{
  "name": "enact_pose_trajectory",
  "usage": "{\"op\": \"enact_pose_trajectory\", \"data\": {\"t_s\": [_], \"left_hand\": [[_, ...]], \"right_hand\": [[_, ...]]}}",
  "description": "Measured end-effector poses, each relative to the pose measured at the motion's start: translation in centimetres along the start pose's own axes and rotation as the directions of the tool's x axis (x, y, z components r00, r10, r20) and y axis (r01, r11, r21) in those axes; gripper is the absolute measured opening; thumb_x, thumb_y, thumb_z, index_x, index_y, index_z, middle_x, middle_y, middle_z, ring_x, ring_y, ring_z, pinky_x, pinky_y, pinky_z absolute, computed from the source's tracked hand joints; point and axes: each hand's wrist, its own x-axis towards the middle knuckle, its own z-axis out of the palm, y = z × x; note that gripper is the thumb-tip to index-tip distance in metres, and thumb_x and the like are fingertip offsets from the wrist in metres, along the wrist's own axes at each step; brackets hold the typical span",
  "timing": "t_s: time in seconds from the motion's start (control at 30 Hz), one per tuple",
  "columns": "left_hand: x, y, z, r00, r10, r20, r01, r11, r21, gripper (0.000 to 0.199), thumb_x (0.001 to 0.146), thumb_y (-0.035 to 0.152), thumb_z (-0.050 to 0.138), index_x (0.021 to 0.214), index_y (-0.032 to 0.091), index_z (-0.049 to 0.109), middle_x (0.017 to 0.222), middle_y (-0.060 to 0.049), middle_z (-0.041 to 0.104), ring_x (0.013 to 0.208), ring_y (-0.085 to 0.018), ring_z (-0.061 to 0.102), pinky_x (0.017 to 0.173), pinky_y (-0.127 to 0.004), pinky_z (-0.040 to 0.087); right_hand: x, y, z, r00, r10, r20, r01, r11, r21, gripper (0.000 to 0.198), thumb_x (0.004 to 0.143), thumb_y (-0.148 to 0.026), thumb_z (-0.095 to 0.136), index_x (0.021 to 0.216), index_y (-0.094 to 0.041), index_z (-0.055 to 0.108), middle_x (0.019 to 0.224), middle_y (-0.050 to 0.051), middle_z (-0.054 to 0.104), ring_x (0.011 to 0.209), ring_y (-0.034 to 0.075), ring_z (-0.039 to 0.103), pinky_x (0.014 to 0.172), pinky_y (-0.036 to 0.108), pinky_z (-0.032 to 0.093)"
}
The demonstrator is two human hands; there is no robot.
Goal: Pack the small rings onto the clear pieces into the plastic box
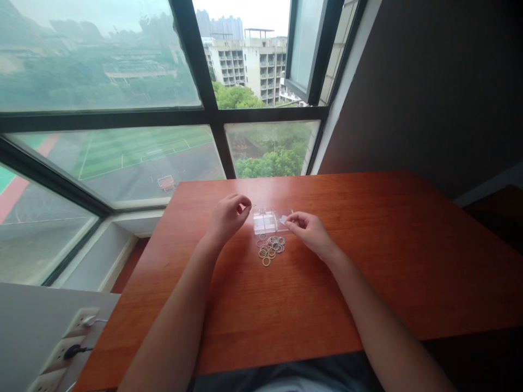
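the left hand [226, 216] hovers at about ten o'clock from the pile of small metal rings [271, 247], thumb and forefinger pinched together, seemingly on one ring, too small to be sure. the right hand [308, 228] rests at three o'clock, fingertips closed at the clear plastic box [269, 220]. best, i judge, to keep the box steady and lift rings singly. one box; roughly fifteen rings, overlapping, on the wooden table [368, 261].
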Motion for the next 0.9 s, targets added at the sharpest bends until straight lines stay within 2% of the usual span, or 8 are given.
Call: {"op": "enact_pose_trajectory", "data": {"t_s": [0.17,0.37,0.5,0.63,0.77,0.9], "left_hand": [[-0.1,0.2,0.6,0.999,-0.013,0.048,0.011,0.999,0.046,0.01,0.084,0.023,0.058,0.088,0.018,0.065,0.092,-0.003,0.067,0.065,-0.013,0.06,0.063,-0.026,0.044],[-0.1,0.2,0.3,0.998,-0.026,0.058,0.022,0.998,0.059,0.012,0.085,0.024,0.057,0.091,0.019,0.066,0.092,-0.004,0.068,0.066,-0.014,0.061,0.064,-0.027,0.045],[-0.1,0.2,0.3,0.997,-0.03,0.065,0.026,0.997,0.068,0.012,0.084,0.023,0.057,0.091,0.019,0.066,0.091,-0.003,0.069,0.067,-0.014,0.061,0.064,-0.027,0.045],[-0.1,0.3,0.3,0.997,-0.031,0.069,0.026,0.997,0.07,0.013,0.084,0.022,0.057,0.09,0.018,0.067,0.09,-0.004,0.069,0.066,-0.014,0.061,0.063,-0.026,0.045],[0.0,0.3,0.3,0.998,-0.008,0.055,0.005,0.998,0.058,0.012,0.083,0.021,0.056,0.09,0.018,0.067,0.089,-0.004,0.069,0.066,-0.013,0.061,0.063,-0.026,0.045],[0.0,0.3,0.3,1.0,0.02,0.022,-0.02,0.999,0.033,0.012,0.084,0.02,0.055,0.088,0.018,0.067,0.087,-0.003,0.068,0.065,-0.013,0.061,0.061,-0.024,0.046]], "right_hand": [[0.1,0.2,0.0,1.0,-0.013,-0.004,0.013,0.998,-0.066,0.021,0.077,-0.036,0.064,0.084,-0.017,0.068,0.073,0.0,0.062,0.062,0.012,0.05,0.059,0.024,0.038],[0.0,0.2,-0.1,0.999,-0.049,-0.003,0.048,0.984,-0.169,0.018,0.077,-0.034,0.063,0.082,-0.017,0.069,0.065,-0.002,0.059,0.057,0.011,0.048,0.055,0.023,0.036],[-0.4,-0.2,0.0,0.992,-0.059,0.112,0.088,0.957,-0.275,0.015,0.08,-0.03,0.062,0.083,-0.018,0.07,0.06,-0.004,0.056,0.056,0.01,0.048,0.054,0.021,0.034],[-0.9,-0.5,0.2,0.963,-0.103,0.251,0.196,0.904,-0.379,0.014,0.081,-0.025,0.061,0.088,-0.02,0.072,0.063,-0.004,0.059,0.059,0.01,0.051,0.058,0.021,0.036],[-1.2,-0.4,0.2,0.953,-0.114,0.279,0.244,0.835,-0.494,0.016,0.081,-0.02,0.06,0.091,-0.022,0.072,0.064,-0.004,0.061,0.059,0.01,0.052,0.059,0.022,0.034],[-1.2,-0.4,0.2,0.949,-0.086,0.303,0.248,0.799,-0.548,0.012,0.08,-0.018,0.06,0.082,-0.022,0.071,0.065,-0.003,0.062,0.06,0.01,0.053,0.058,0.022,0.033]]}}
